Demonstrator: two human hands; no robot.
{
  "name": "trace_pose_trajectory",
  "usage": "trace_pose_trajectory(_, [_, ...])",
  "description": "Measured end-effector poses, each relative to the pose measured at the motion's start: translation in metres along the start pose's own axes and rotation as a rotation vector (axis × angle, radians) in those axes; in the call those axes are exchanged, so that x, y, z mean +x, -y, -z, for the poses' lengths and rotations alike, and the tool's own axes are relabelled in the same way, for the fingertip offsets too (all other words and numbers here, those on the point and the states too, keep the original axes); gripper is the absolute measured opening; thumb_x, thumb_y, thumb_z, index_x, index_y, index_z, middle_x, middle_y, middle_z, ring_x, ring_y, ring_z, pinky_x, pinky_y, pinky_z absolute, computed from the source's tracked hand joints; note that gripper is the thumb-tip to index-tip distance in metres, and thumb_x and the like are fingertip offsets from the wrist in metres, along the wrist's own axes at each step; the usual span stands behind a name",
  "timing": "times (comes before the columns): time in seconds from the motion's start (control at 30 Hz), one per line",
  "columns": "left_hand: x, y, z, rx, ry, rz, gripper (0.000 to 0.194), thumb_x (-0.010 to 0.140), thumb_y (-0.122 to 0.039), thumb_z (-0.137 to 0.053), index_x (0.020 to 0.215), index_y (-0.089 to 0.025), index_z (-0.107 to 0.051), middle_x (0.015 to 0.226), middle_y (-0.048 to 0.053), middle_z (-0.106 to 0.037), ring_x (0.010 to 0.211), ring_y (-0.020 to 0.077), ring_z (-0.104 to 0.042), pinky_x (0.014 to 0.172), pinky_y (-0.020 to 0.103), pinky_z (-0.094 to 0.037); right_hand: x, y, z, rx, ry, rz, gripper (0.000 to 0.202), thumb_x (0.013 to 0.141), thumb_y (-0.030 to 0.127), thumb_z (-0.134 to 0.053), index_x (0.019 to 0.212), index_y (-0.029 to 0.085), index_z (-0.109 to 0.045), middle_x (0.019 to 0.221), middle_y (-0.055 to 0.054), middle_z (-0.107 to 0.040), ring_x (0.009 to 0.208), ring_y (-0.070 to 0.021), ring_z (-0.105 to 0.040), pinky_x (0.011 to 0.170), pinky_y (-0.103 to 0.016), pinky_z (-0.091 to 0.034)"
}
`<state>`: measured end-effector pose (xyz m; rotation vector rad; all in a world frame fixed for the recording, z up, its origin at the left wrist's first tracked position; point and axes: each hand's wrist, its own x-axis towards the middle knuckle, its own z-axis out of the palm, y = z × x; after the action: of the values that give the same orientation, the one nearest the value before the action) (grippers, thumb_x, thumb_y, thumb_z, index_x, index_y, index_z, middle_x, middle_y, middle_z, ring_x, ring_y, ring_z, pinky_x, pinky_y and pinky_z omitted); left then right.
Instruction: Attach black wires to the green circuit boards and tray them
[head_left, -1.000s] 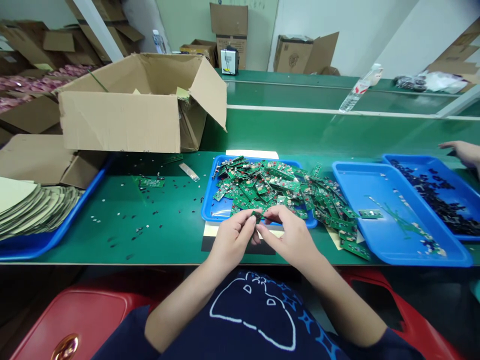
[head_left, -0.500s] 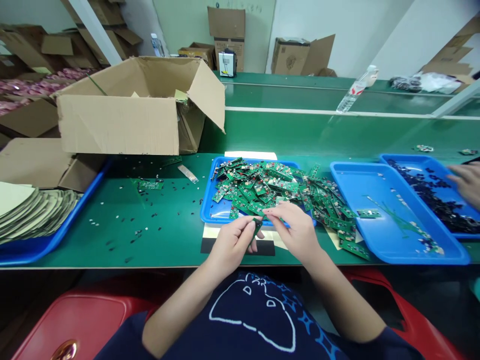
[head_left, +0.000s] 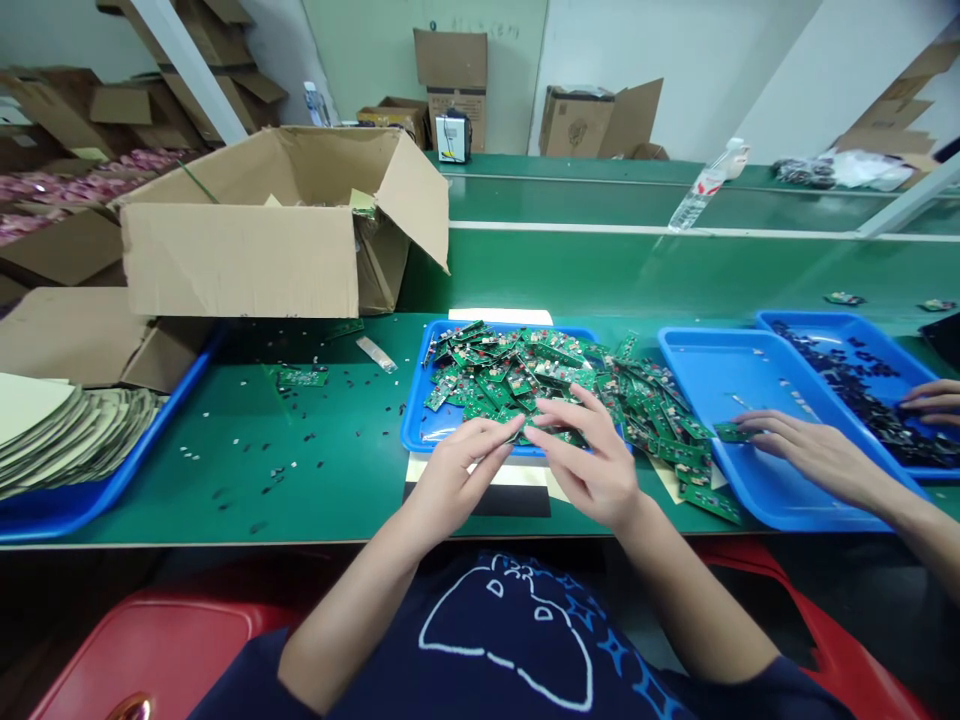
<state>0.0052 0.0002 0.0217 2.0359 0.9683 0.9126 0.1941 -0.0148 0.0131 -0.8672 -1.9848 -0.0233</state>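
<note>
On the green table [head_left: 360,480] sit four blue trays [head_left: 720,365]; left fingers [head_left: 491,437] pinch one board [head_left: 518,436], right fingers [head_left: 571,416] spread

Left hand [head_left: 457,480] narrowed, right hand [head_left: 596,465] loosely spread — close together.

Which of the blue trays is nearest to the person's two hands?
The blue tray heaped with green circuit boards, partly hidden by the left hand and right hand; the others stand farther to either side.
</note>
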Motion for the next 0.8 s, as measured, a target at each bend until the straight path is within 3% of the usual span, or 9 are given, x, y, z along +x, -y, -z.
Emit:
trace_pose_trajectory(0.1, [-0.001,0.006,0.008,0.098,-0.063,-0.071,0.035,0.090,-0.017,-0.043,0.121,-0.027,-0.055,0.097,0.005,-0.063,0.089,0.0154,-0.056,0.081,0.031,-0.045,-0.001,0.003,0.014,0.057,-0.108,0.013,0.052,0.077,0.011,-0.052,0.124,0.034,-0.051,0.119,-0.007,-0.060,0.092,-0.0233,-0.066,0.097,-0.059,-0.040])
trace_pose_trajectory(0.17, [-0.002,0.007,0.013,0.164,-0.085,-0.130,0.037,0.089,-0.016,-0.045,0.123,-0.029,-0.053,0.097,0.005,-0.061,0.090,0.0154,-0.055,0.080,0.031,-0.045,0.000,0.000,0.022,0.141,-0.200,-0.045,0.042,0.081,0.026,-0.052,0.122,0.034,-0.053,0.110,-0.006,-0.064,0.091,-0.0260,-0.066,0.095,-0.062,-0.040])
trace_pose_trajectory(0.27, [-0.003,0.003,0.019,0.239,-0.022,-0.275,0.045,0.087,-0.011,-0.046,0.129,-0.028,-0.046,0.100,0.006,-0.058,0.092,0.0157,-0.054,0.080,0.031,-0.046,0.006,-0.015,0.029,0.473,-0.374,-0.258,0.040,0.088,0.050,-0.034,0.112,0.032,-0.061,0.099,-0.004,-0.068,0.081,-0.0239,-0.067,0.089,-0.058,-0.046])
trace_pose_trajectory(0.33, [-0.003,-0.002,0.020,0.285,0.027,-0.387,0.049,0.086,-0.008,-0.047,0.131,-0.026,-0.043,0.102,0.007,-0.058,0.095,0.0163,-0.053,0.081,0.033,-0.047,0.012,-0.030,0.028,0.704,-0.385,-0.487,0.049,0.091,0.052,-0.022,0.100,0.030,-0.065,0.091,-0.003,-0.070,0.077,-0.0207,-0.068,0.080,-0.050,-0.053])
trace_pose_trajectory(0.43, [-0.004,-0.006,0.018,0.351,0.013,-0.510,0.050,0.084,-0.006,-0.048,0.130,-0.025,-0.041,0.102,0.007,-0.060,0.096,0.0163,-0.056,0.089,0.038,-0.045,0.018,-0.042,0.018,0.908,-0.020,-0.829,0.049,0.091,0.052,-0.030,0.080,0.022,-0.068,0.079,-0.005,-0.072,0.068,-0.0178,-0.068,0.067,-0.038,-0.056])
trace_pose_trajectory(0.5, [-0.005,-0.005,0.016,0.402,-0.028,-0.543,0.048,0.084,-0.006,-0.050,0.128,-0.024,-0.043,0.102,0.006,-0.062,0.097,0.0158,-0.058,0.096,0.043,-0.041,0.019,-0.039,0.011,1.026,0.299,-0.910,0.044,0.085,0.053,-0.045,0.075,0.017,-0.068,0.073,-0.006,-0.071,0.063,-0.0166,-0.068,0.066,-0.035,-0.056])
trace_pose_trajectory(0.57, [-0.005,-0.002,0.014,0.447,-0.075,-0.559,0.043,0.084,-0.006,-0.051,0.123,-0.022,-0.047,0.104,0.006,-0.064,0.102,0.0161,-0.058,0.102,0.046,-0.037,0.019,-0.028,0.007,1.127,0.491,-0.901,0.038,0.079,0.051,-0.056,0.075,0.015,-0.068,0.069,-0.005,-0.071,0.064,-0.0155,-0.068,0.066,-0.032,-0.055])
trace_pose_trajectory(0.67, [-0.005,0.004,0.013,0.488,-0.169,-0.584,0.035,0.082,-0.006,-0.054,0.115,-0.019,-0.053,0.102,0.005,-0.067,0.107,0.0174,-0.058,0.106,0.049,-0.033,0.017,-0.011,0.008,1.203,0.568,-0.909,0.030,0.077,0.043,-0.063,0.072,0.014,-0.065,0.069,-0.004,-0.069,0.063,-0.0137,-0.066,0.064,-0.028,-0.054])
trace_pose_trajectory(0.8, [-0.005,0.012,0.011,0.492,-0.249,-0.584,0.033,0.082,-0.005,-0.054,0.112,-0.019,-0.056,0.102,0.005,-0.068,0.106,0.0170,-0.059,0.104,0.047,-0.037,0.015,0.004,0.002,1.263,0.521,-0.955,0.026,0.076,0.037,-0.067,0.067,0.013,-0.060,0.066,-0.002,-0.066,0.060,-0.0117,-0.064,0.061,-0.026,-0.052])
